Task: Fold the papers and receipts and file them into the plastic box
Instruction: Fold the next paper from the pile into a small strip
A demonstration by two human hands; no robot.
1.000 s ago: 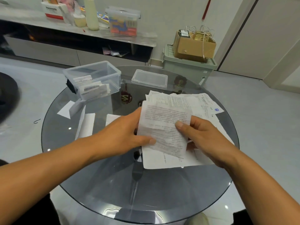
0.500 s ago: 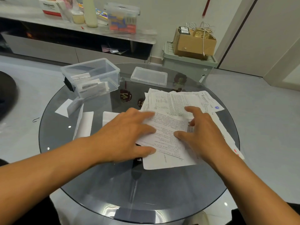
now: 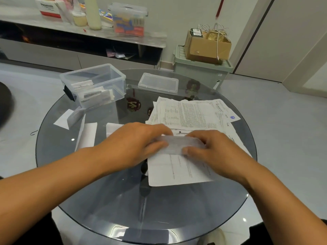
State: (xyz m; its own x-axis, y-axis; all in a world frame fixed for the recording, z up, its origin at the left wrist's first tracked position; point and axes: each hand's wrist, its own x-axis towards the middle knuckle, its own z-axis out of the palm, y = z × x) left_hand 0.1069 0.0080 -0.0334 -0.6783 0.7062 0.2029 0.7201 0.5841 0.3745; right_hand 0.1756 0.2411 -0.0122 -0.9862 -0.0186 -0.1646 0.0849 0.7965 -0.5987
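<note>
Head view: on the round glass table (image 3: pixel 109 200) the clear plastic box (image 3: pixel 93 84) stands open at the far left, with several folded slips leaning inside it. Its clear lid (image 3: pixel 158 83) lies flat just to its right, apart from it. The folded paper (image 3: pixel 180 145) sits near the table's middle, on top of a flat printed sheet (image 3: pixel 177 171); it is a narrow strip, blurred, its print unreadable. The left hand (image 3: pixel 134 144) pinches its left end and the right hand (image 3: pixel 210 149) pinches its right end, fingers curled over it. Behind lies a spread stack of printed papers (image 3: pixel 191 114). More white slips (image 3: pixel 86 133) lie at the left.
</note>
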